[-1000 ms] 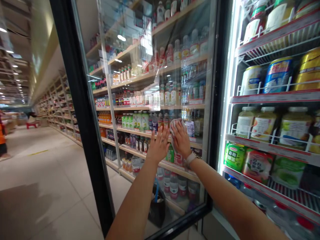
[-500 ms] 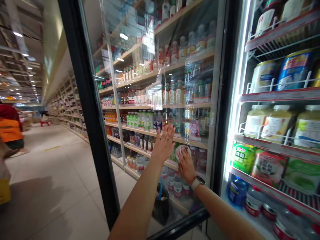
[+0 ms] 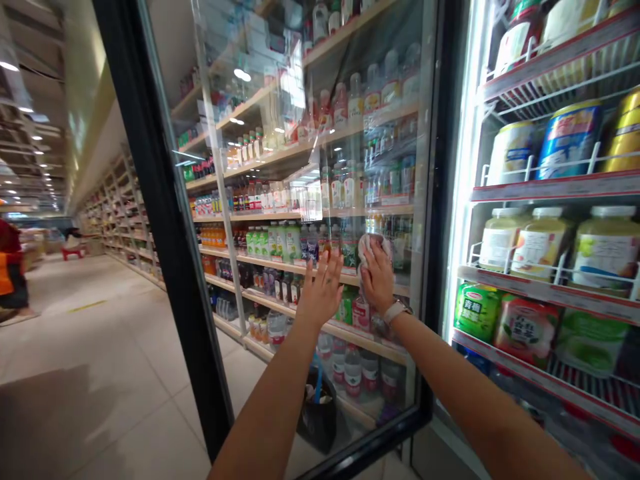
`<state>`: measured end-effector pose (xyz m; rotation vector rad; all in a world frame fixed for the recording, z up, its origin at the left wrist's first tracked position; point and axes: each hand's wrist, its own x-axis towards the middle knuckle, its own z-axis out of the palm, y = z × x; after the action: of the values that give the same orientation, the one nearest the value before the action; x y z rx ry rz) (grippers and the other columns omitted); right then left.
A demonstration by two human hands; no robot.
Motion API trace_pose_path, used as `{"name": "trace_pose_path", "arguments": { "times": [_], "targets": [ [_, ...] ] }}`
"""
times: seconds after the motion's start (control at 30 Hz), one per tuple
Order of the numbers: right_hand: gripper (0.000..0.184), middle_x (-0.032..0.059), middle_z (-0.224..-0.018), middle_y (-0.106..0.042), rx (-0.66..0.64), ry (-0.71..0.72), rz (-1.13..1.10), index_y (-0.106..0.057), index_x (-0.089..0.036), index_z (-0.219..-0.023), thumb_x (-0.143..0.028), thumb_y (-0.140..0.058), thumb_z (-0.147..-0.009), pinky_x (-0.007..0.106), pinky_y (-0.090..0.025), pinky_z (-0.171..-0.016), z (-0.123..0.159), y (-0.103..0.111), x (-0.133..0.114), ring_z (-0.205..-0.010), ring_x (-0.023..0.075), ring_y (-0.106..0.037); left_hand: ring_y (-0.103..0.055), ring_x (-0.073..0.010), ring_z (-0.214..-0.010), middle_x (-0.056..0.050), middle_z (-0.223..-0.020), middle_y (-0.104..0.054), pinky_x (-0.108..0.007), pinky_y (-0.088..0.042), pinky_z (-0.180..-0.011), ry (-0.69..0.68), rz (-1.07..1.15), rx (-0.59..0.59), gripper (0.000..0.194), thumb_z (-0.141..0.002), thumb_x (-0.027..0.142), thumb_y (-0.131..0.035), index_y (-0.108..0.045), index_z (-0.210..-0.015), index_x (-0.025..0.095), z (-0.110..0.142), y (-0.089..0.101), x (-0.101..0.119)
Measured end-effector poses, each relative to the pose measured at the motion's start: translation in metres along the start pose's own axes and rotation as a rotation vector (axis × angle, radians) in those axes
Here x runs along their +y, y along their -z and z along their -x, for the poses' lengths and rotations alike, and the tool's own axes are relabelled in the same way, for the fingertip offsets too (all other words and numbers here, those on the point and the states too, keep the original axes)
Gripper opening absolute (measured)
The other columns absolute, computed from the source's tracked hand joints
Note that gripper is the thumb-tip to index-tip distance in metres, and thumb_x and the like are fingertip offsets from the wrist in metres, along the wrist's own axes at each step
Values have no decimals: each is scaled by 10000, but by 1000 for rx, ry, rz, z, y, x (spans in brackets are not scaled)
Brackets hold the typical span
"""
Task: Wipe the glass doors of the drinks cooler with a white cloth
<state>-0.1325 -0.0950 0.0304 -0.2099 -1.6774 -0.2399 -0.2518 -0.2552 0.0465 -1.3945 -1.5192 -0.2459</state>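
Observation:
The glass door (image 3: 345,220) of a drinks fridge stands swung out in front of me, framed in black. Flat against the glass, fingers spread, rests my left hand (image 3: 321,293); it holds nothing. To its right, my right hand (image 3: 379,277) presses a crumpled whitish cloth (image 3: 367,244) on the pane, with part of the cloth showing around the fingers. A watch (image 3: 399,310) sits on the right wrist.
Lit fridge shelves (image 3: 555,287) with jars, cans and packs are at the right. Through the glass show store shelves of bottles (image 3: 285,240) and a dark bin (image 3: 319,417). An aisle floor (image 3: 110,360) runs left, where a person in orange (image 3: 10,273) stands partly in view.
My right hand has slid up the glass with the cloth, a little to the right. The left hand stays on the pane. The view has shifted slightly.

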Motion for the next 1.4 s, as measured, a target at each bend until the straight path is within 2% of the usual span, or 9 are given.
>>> {"name": "trace_pose_path", "arguments": {
  "times": [0.2,0.3,0.4,0.6,0.7,0.8,1.17,1.27,1.4],
  "targets": [
    [605,70,-1628,-232,4,-46,35,-184,-303,-1561,-220,-367,-991,558,-352,-1157,118,-11,-15,-1481,270,-269,-8,-265,-1513,-101,-1622,-86,-562,-113,-1232,9,-5,3,718,-983,368,-372,-4,-1549,124,-1,0,4],
    [615,55,-1635,-214,-22,-57,34,-168,-306,-1564,-198,-362,-990,545,-363,-1157,148,-7,-20,-1492,261,-243,-1,-263,-1512,-103,-1621,-83,-563,-108,-1233,12,-5,2,713,-985,361,-366,1,-1547,122,-1,1,5],
    [598,63,-1635,-212,-44,-92,25,-177,-298,-1563,-207,-349,-998,566,-334,-1170,128,-3,-16,-1497,266,-227,3,-274,-1510,-104,-1619,-74,-567,-109,-1232,0,-8,0,713,-986,371,-364,-3,-1545,114,-1,1,5],
    [537,73,-1617,-266,-17,-65,7,-251,-256,-1549,-262,-310,-1015,564,-238,-1213,-3,10,15,-1507,252,-197,24,-272,-1508,-100,-1617,-71,-559,-122,-1232,-4,-2,9,699,-994,367,-351,-7,-1544,106,0,2,4],
    [533,64,-1616,-272,-1,-54,10,-254,-250,-1548,-271,-300,-1018,550,-227,-1221,-26,13,21,-1505,238,-204,27,-269,-1509,-100,-1617,-77,-563,-121,-1232,-4,6,13,723,-988,372,-371,16,-1540,110,0,1,3],
    [549,64,-1623,-254,18,-84,16,-217,-255,-1557,-262,-296,-1014,558,-241,-1215,1,8,15,-1502,239,-216,16,-266,-1511,-103,-1617,-85,-565,-119,-1231,0,11,8,750,-979,379,-395,31,-1538,118,0,1,4],
    [646,92,-1611,-274,-119,-89,60,-182,-289,-1564,-170,-385,-963,574,-450,-1095,188,-1,-6,-1466,291,-306,18,-276,-1507,-107,-1618,-78,-568,-114,-1232,-1,-11,1,700,-990,369,-364,-31,-1548,106,0,8,8],
    [620,92,-1566,-372,-161,-40,51,-266,-289,-1544,-165,-408,-953,544,-469,-1084,180,6,7,-1443,278,-357,21,-274,-1506,-110,-1615,-81,-571,-116,-1231,0,-15,2,710,-987,376,-373,-27,-1547,110,0,8,9],
    [578,109,-1535,-421,-219,57,47,-351,-262,-1512,-144,-370,-947,593,-365,-1146,101,20,35,-1455,269,-335,22,-275,-1504,-106,-1613,-75,-568,-120,-1231,0,-17,28,700,-988,364,-371,-38,-1546,103,1,8,8]
  ]
}}
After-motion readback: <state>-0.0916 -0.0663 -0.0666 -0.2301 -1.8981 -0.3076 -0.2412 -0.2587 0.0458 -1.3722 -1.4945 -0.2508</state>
